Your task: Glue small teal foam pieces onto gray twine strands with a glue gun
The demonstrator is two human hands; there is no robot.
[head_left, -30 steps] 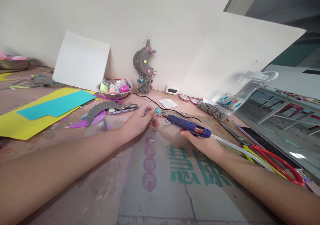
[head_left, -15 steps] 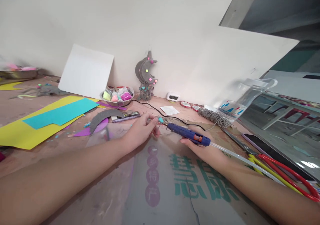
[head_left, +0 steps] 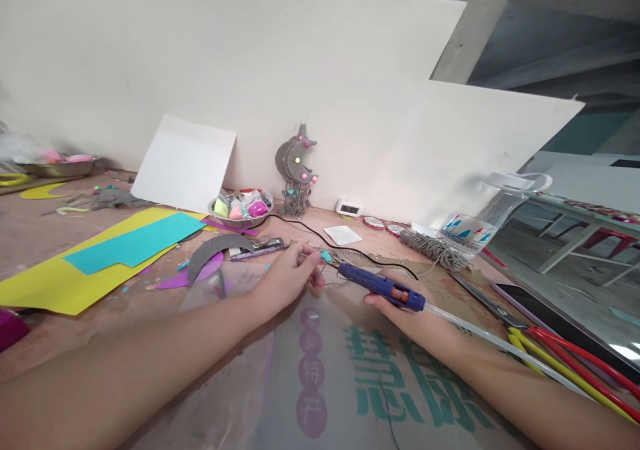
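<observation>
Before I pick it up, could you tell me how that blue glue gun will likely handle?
The glue gun in the right hand probably feels stiff and tail-heavy, given the long clear glue stick jutting behind. The black cord running toward it would likely tug.

grey moon ornament against wall | metal bowl of coloured packets just left of it | white card leaning farther left | teal sheet on yellow sheet well left | small clock just right | twine bundle, bottle well right
</observation>
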